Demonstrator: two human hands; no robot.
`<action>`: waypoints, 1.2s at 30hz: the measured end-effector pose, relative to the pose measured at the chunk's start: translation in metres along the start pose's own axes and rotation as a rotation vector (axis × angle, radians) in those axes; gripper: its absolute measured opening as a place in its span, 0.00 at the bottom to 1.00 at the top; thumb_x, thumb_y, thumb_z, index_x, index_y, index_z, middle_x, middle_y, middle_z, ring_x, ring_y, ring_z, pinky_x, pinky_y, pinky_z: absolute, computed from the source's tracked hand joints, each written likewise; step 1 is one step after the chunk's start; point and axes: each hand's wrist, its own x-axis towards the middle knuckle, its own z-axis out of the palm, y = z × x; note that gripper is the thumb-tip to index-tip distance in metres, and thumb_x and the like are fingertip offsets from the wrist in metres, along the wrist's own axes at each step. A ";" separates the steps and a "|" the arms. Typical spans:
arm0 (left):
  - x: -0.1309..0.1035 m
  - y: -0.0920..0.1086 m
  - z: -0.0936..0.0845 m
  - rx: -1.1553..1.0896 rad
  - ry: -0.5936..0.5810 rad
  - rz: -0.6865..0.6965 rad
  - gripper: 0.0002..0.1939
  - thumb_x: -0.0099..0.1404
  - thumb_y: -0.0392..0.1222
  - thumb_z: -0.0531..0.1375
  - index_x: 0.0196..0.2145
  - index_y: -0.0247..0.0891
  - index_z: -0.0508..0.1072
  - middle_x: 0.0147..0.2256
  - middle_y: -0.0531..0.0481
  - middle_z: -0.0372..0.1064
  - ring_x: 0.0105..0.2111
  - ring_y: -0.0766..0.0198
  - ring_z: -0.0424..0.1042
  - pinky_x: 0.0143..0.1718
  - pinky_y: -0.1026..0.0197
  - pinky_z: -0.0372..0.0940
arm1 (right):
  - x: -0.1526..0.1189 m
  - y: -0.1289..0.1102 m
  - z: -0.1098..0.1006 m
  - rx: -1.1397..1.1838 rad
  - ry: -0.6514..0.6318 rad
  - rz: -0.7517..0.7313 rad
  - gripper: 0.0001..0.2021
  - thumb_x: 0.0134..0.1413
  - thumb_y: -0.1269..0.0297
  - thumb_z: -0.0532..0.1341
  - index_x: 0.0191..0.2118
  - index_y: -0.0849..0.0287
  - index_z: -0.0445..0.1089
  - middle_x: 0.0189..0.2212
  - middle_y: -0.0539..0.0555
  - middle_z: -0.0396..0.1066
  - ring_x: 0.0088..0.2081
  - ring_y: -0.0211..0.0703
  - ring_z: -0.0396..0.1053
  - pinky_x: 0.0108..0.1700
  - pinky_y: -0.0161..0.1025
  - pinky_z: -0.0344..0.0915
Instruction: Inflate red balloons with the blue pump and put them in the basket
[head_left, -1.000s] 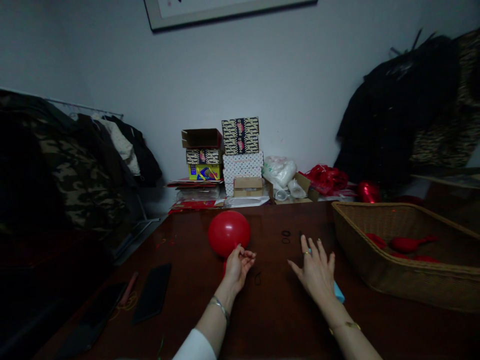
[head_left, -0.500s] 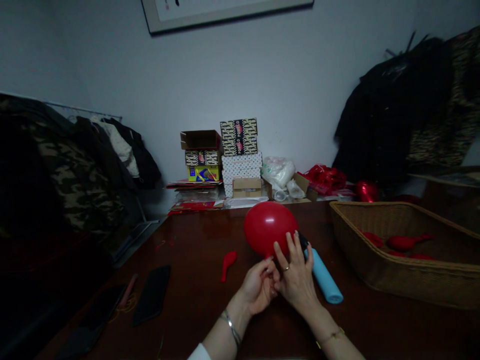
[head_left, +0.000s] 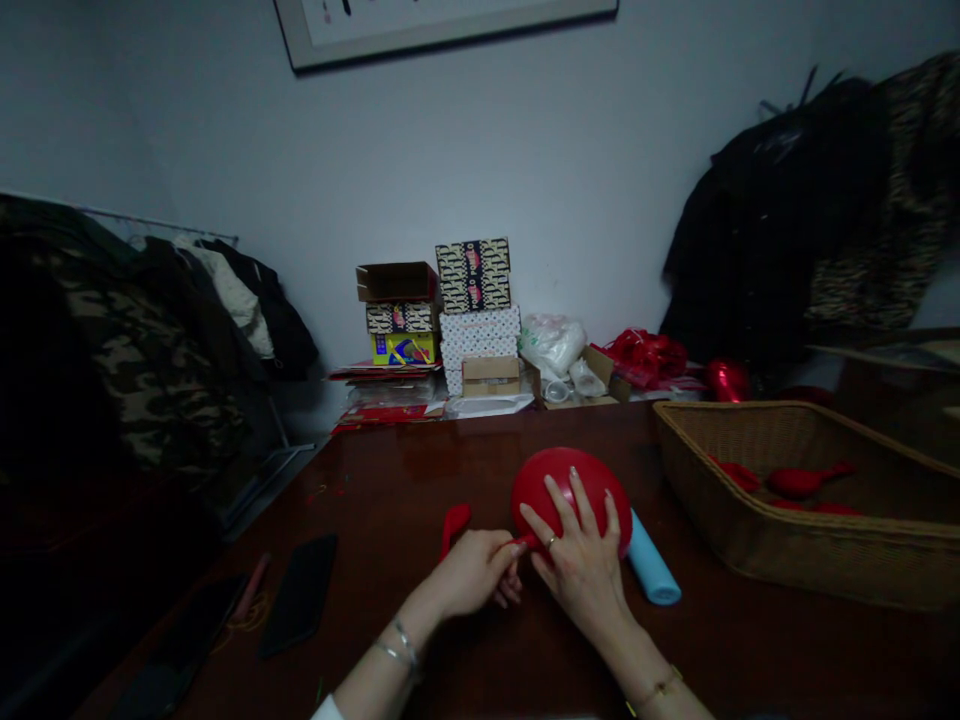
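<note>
A red inflated balloon [head_left: 534, 482] is in front of me, low over the brown table. The fingers of my left hand [head_left: 472, 572] are closed on its stretched neck, drawn out to the left. My right hand [head_left: 586, 570] lies across the near side of the balloon with fingers spread, pressing on it without wrapping round it. Beside my left hand is a limp red balloon [head_left: 455, 520], its lower part hidden by that hand. A light-blue cylinder [head_left: 652, 565] lies just right of the inflated balloon, its far end covered by it.
A wicker basket [head_left: 810, 550] with several limp red balloons [head_left: 802, 482] stands on the right. To the left lie a dark flat phone-like slab [head_left: 300, 595] and a pinkish stick [head_left: 253, 588]. Stacked boxes [head_left: 476, 345] and plastic bags [head_left: 555, 345] line the wall.
The balloon has moved down and right, over part of the cylinder. My right hand has come onto its near side. My left hand has turned and pulled the neck leftward.
</note>
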 end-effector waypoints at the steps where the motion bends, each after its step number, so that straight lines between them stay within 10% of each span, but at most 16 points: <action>1: -0.003 0.005 -0.006 0.032 0.070 0.061 0.11 0.59 0.41 0.62 0.22 0.35 0.69 0.22 0.46 0.69 0.25 0.64 0.74 0.27 0.70 0.65 | 0.001 -0.003 0.000 0.004 -0.004 -0.001 0.24 0.49 0.58 0.62 0.54 0.41 0.62 0.63 0.55 0.49 0.64 0.60 0.41 0.58 0.67 0.36; 9: -0.022 0.024 -0.020 -0.242 0.297 0.193 0.17 0.52 0.17 0.55 0.25 0.37 0.74 0.43 0.40 0.73 0.54 0.58 0.64 0.52 0.65 0.60 | 0.002 -0.021 -0.002 0.066 0.002 -0.022 0.29 0.51 0.63 0.58 0.60 0.50 0.55 0.62 0.57 0.53 0.63 0.57 0.46 0.60 0.66 0.37; 14: -0.035 0.024 -0.022 -0.115 0.307 0.348 0.18 0.50 0.17 0.56 0.28 0.37 0.76 0.44 0.39 0.73 0.55 0.55 0.63 0.55 0.58 0.58 | -0.002 -0.027 -0.002 0.227 0.034 -0.004 0.36 0.51 0.60 0.58 0.64 0.62 0.43 0.60 0.62 0.56 0.61 0.53 0.51 0.61 0.63 0.37; 24: -0.056 0.033 -0.018 0.188 0.204 0.518 0.16 0.49 0.27 0.65 0.36 0.40 0.77 0.44 0.40 0.73 0.52 0.47 0.66 0.58 0.45 0.51 | 0.006 -0.030 -0.019 0.535 -0.126 -0.040 0.33 0.47 0.57 0.63 0.60 0.53 0.54 0.58 0.59 0.55 0.62 0.52 0.48 0.59 0.54 0.54; 32: -0.048 0.016 -0.026 0.367 0.420 0.721 0.15 0.54 0.31 0.63 0.41 0.41 0.77 0.45 0.43 0.73 0.49 0.50 0.69 0.57 0.48 0.56 | 0.006 -0.028 -0.012 0.375 0.238 0.010 0.30 0.50 0.57 0.63 0.58 0.56 0.55 0.55 0.61 0.61 0.58 0.55 0.56 0.58 0.62 0.52; 36: -0.035 0.012 -0.022 0.800 0.621 0.983 0.18 0.60 0.29 0.58 0.48 0.38 0.73 0.47 0.44 0.72 0.47 0.55 0.71 0.51 0.53 0.66 | 0.006 -0.028 -0.011 0.302 0.443 0.088 0.22 0.53 0.65 0.61 0.55 0.52 0.61 0.53 0.57 0.64 0.57 0.53 0.59 0.57 0.59 0.56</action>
